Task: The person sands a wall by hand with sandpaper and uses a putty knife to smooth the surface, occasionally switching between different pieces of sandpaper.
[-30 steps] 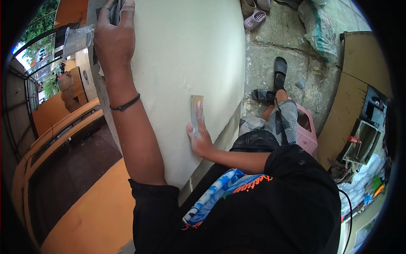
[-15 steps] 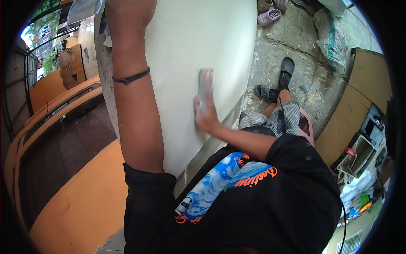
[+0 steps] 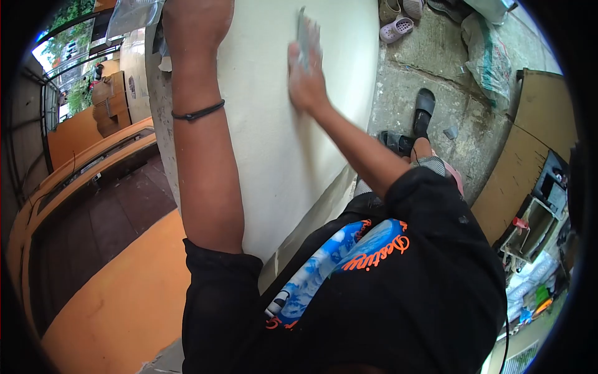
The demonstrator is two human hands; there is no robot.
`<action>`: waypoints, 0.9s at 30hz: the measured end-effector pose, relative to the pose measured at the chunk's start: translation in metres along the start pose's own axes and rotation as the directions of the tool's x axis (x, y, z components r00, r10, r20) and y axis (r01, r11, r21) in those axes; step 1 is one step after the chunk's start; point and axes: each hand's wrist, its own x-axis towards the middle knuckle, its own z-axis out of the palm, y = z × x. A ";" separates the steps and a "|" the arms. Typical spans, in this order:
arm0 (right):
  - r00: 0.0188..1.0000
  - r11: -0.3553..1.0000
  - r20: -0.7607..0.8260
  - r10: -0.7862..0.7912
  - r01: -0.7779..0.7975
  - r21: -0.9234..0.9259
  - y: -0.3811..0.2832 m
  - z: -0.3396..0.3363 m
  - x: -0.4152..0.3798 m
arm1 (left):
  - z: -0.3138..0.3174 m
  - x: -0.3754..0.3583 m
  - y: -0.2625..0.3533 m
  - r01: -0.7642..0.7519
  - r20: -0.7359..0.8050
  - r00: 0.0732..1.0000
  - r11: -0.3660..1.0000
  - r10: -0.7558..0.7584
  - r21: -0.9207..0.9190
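Observation:
My right hand (image 3: pixel 307 84) is pressed to a smooth off-white surface (image 3: pixel 265 143). Its fingers lie along a narrow, flat grey sanding block (image 3: pixel 303 40), with the thumb on the left side. Whitish dust coats the fingers. At the upper left, my left arm reaches up beside the same surface, a dark band around its wrist. Only the back part of my left hand (image 3: pixel 198 22) shows; the top edge of the view cuts off its fingers. A crumpled clear plastic sheet (image 3: pixel 134 15) hangs just left of that hand.
Orange-painted ledges (image 3: pixel 124 293) lie at the left. On the right, a concrete floor (image 3: pixel 430 59) bears several shoes, a woven sack (image 3: pixel 489 62) and my sandalled feet. A brown board (image 3: pixel 529 137) and assorted clutter stand at the far right.
My right hand has slid up along the off-white surface with the sanding block, its arm stretching further out. My left arm stays almost where it was.

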 end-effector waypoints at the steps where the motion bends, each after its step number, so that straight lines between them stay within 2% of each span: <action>1: 0.986 0.988 0.068 -0.154 0.156 -0.017 -0.011 0.003 -0.056 | 0.000 -0.001 -0.001 -0.002 -0.003 1.000 1.000 0.002 -0.010; 3: 0.923 0.966 0.302 -0.240 0.257 -0.017 -0.020 0.000 -0.172 | -0.003 -0.002 -0.002 -0.032 -0.005 0.999 0.998 0.033 0.062; 4: 0.900 0.951 0.319 -0.297 0.307 0.020 -0.017 0.002 -0.205 | -0.002 -0.001 0.000 -0.061 -0.010 0.998 0.991 0.063 0.121; 5: 0.909 0.956 0.305 -0.282 0.292 0.014 -0.015 0.003 -0.196 | -0.002 0.000 0.000 -0.070 -0.006 0.997 0.991 0.071 0.116; 6: 0.917 0.961 0.296 -0.267 0.277 0.008 -0.011 0.004 -0.180 | -0.002 0.000 0.000 -0.061 0.002 0.998 0.994 0.061 0.090; 8: 0.973 0.980 0.128 -0.194 0.198 -0.019 -0.023 0.003 -0.085 | -0.002 -0.002 -0.001 -0.043 0.017 0.999 0.997 0.042 0.068; 10: 0.988 0.991 -0.074 -0.132 0.134 0.028 -0.029 0.006 0.022 | -0.003 0.001 0.000 -0.032 0.021 0.999 0.998 0.031 0.046; 12: 0.982 0.980 -0.038 -0.186 0.183 -0.079 -0.013 0.000 0.113 | -0.003 0.001 0.000 -0.009 0.023 1.000 1.000 0.009 0.018; 14: 0.994 0.998 -0.098 -0.049 0.044 -0.054 0.027 0.001 0.167 | 0.000 0.001 0.001 0.016 0.035 0.999 1.000 -0.015 -0.021; 16: 0.988 0.963 -0.084 0.133 -0.109 0.246 0.093 0.001 0.164 | 0.000 0.004 -0.002 -0.011 0.025 1.000 0.999 0.010 0.052; 17: 0.885 0.850 -0.034 0.465 -0.436 0.297 0.107 -0.011 0.135 | 0.000 0.005 -0.001 -0.023 0.032 0.999 0.998 0.021 0.059; 18: 0.674 0.628 0.033 0.738 -0.704 0.330 0.125 -0.024 0.098 | 0.000 0.001 0.003 -0.021 0.035 0.999 0.998 0.019 0.057; 19: 0.638 0.607 -0.062 0.768 -0.693 0.390 0.187 -0.018 0.051 | -0.002 -0.003 0.009 -0.022 0.028 0.999 0.998 0.021 0.055; 20: 0.534 0.555 -0.197 0.822 -0.676 0.485 0.260 -0.002 -0.013 | 0.001 -0.004 0.013 -0.029 0.021 0.999 0.998 0.028 0.052; 21: 0.478 0.507 -0.215 0.851 -0.645 0.572 0.287 0.005 -0.086 | 0.003 0.004 -0.002 -0.025 0.007 1.000 1.000 0.024 0.018; 22: 0.419 0.312 -0.069 0.905 -0.547 0.777 0.351 0.024 -0.161 | 0.000 0.004 -0.008 -0.031 0.020 0.999 0.999 0.031 0.017; 23: 0.407 0.302 -0.070 0.911 -0.540 0.785 0.339 0.019 -0.179 | -0.005 0.003 -0.010 0.030 0.048 0.998 0.999 -0.030 -0.011; 24: 0.333 0.174 0.064 0.941 -0.636 0.751 0.314 0.008 -0.186 | -0.007 0.003 -0.012 0.090 0.078 0.993 0.995 -0.086 -0.040; 26: 0.171 -0.052 0.303 0.937 -0.792 0.608 0.283 -0.016 -0.176 | -0.008 0.002 -0.014 0.103 0.069 0.993 0.993 -0.099 -0.055; 27: 0.158 0.020 0.177 0.971 -0.798 0.602 0.301 -0.009 -0.130 | -0.009 0.003 -0.015 0.097 0.065 0.993 0.995 -0.097 0.004</action>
